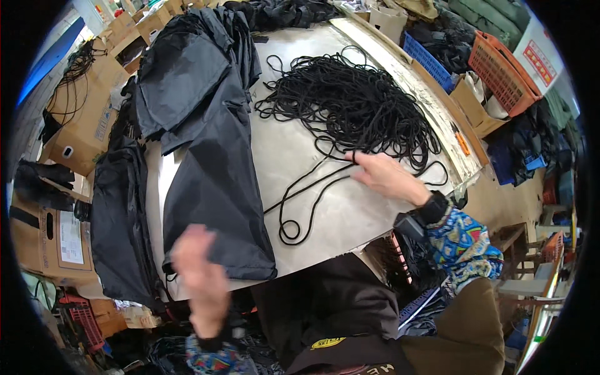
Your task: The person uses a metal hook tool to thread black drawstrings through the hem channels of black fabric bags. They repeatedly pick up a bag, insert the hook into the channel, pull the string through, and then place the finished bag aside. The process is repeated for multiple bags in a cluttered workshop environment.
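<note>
while right hand [389, 177], right of centre, pinches black cord [353, 103], draw gently to avoid knots; left hand [201, 275], lower left, blurred: cannot tell grip.

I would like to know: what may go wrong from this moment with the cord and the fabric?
The black cord pile is a mass of crossing loops, so a strand drawn by the right hand might knot. The black fabric near the left hand lies close to the near edge of the table, so a pull could perhaps drag it off.
</note>
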`<state>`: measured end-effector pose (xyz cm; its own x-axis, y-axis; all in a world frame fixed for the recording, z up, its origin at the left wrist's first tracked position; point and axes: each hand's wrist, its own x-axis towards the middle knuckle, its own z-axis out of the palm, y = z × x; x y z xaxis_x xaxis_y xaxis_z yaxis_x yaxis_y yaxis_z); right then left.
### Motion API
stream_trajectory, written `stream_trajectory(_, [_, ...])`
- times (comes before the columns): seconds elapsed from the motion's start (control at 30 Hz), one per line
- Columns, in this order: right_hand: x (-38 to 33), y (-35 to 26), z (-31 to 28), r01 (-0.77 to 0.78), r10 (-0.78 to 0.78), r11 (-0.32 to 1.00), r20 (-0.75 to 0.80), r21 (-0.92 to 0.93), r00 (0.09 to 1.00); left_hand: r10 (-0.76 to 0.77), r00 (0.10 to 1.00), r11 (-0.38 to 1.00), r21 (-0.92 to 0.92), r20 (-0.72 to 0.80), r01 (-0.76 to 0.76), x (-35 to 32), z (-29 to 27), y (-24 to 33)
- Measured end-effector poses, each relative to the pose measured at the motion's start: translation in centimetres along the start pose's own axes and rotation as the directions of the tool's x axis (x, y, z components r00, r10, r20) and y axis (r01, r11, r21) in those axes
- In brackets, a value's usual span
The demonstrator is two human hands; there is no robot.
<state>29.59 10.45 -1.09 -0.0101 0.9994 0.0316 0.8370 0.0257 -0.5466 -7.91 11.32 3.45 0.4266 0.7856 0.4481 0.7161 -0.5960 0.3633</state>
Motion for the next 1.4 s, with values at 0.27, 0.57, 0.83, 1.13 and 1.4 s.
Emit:
stream_trajectory(0.27, [-2.1, -0.8, -1.2, -0.009, 0.011, 1.000, -0.115, 0.019, 0.993, 0.164, 0.983, 0.979, -0.137, 0.080, -0.152, 4.7, 13.2, 6.7])
stream_trajectory(0.57, [-10.6, 0.1, -6.4, -0.167, 0.084, 0.973, -0.432, -0.157, 0.898, 0.082, 0.874, 0.628, -0.706, 0.478, 0.327, 4.7, 9.2, 7.2])
stream_trajectory(0.83, [-5.8, -5.3, -0.1, 0.324, -0.323, 0.938, -0.030, 0.126, 0.946, -0.015, 0.853, 0.281, -0.817, 0.521, 0.504, -0.7, 3.1, 7.2])
stream_trajectory(1.13, [-5.9, 4.4, -1.0, 0.094, -0.111, 0.993, -0.267, -0.075, 0.957, 0.101, 0.902, -0.896, -0.432, -0.420, -0.100, -7.3, -3.7, 0.4])
stream_trajectory(1.4, [-9.0, -2.7, -3.8, 0.225, -0.234, 0.969, -0.079, -0.103, 0.969, -0.183, 0.932, 0.978, 0.153, 0.315, 0.140, -7.0, 2.2, 1.6])
